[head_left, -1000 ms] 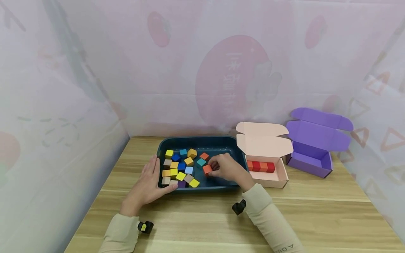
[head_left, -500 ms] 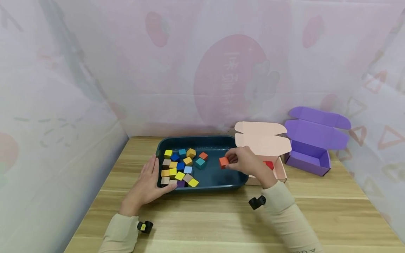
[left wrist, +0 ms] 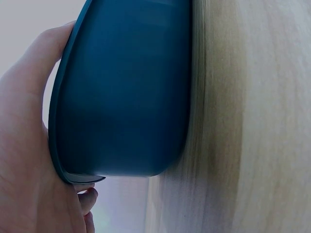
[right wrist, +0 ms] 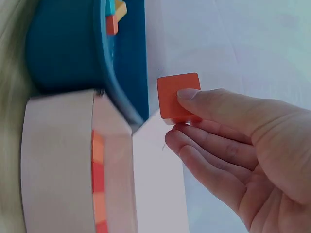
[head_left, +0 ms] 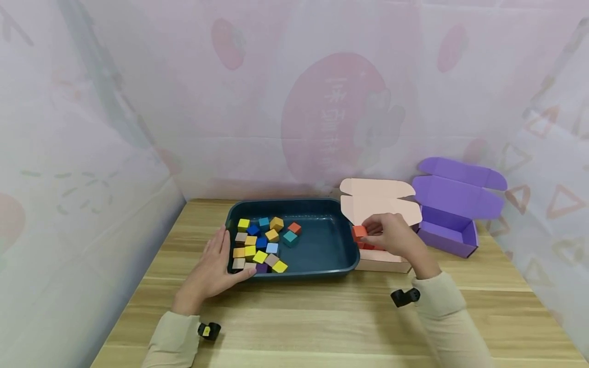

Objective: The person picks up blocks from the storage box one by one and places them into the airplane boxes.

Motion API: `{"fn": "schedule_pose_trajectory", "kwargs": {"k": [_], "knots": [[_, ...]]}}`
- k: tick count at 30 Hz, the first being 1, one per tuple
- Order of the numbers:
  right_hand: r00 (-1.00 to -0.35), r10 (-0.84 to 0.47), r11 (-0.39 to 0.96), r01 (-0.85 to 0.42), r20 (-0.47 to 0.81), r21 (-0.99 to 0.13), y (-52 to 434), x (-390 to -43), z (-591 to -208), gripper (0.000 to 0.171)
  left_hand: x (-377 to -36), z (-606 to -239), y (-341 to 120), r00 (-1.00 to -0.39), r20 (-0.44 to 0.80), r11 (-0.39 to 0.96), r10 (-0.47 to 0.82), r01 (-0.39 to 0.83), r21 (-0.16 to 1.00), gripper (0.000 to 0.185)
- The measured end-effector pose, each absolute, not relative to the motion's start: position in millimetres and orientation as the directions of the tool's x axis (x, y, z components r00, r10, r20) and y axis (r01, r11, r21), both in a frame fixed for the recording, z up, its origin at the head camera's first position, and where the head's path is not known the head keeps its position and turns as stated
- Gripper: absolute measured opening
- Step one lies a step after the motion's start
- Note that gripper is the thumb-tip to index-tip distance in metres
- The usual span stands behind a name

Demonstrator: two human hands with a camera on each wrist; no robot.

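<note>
An orange cube [head_left: 359,231] was pinched between the thumb and fingertips of the right hand [head_left: 391,239] and held in the air just above the left end of the pink box [head_left: 382,260], beside the right rim of the dark teal tray [head_left: 322,273]. In the right wrist view the cube [right wrist: 179,97] was seen gripped by the thumb on one face, with the other fingers curled beneath it, and a row of red and orange cubes [right wrist: 98,184] was seen lying inside the box below. The left hand [head_left: 209,268] was laid flat on the wooden table [head_left: 322,327] against the tray's left front corner, its fingers straight along the side wall and its thumb pressed against the front rim; nothing was clasped in it. A cluster of loose cubes [head_left: 259,245] in yellow, blue, teal, tan and orange was gathered in the left half of the tray. A purple box [head_left: 453,225] was left standing with its lid raised, to the right of the pink one.
</note>
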State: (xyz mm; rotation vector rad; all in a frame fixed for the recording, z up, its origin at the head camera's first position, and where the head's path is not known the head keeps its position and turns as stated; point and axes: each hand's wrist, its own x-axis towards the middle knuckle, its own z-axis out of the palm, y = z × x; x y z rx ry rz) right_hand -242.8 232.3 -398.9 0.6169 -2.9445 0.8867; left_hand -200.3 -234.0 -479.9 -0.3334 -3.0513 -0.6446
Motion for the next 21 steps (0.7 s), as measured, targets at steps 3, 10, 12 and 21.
{"fn": "schedule_pose_trajectory", "kwargs": {"k": [3, 10, 12, 21], "knots": [[-0.93, -0.351, 0.769, -0.354, 0.112, -0.532, 241.9, -239.6, -400.5, 0.024, -200.9, -480.7, -234.4, -0.978, 0.044, 0.894, 0.204, 0.204, 0.398, 0.131], [-0.943, -0.322, 0.775, -0.314, 0.084, -0.549, 253.3, -239.9, -414.5, 0.027, -201.4, -483.0, -235.4, -0.979, 0.042, 0.894, 0.202, 0.201, 0.399, 0.131], [-0.944, -0.323, 0.775, -0.307, 0.072, -0.553, 254.3, -240.4, -420.6, 0.028, -201.6, -483.5, -235.7, -0.979, 0.041, 0.896, 0.2, 0.2, 0.396, 0.131], [-0.937, -0.345, 0.76, -0.313, 0.056, -0.569, 253.1, -244.2, -448.8, 0.022, -203.1, -486.9, -235.8, -0.978, 0.055, 0.897, 0.203, 0.208, 0.39, 0.131]]}}
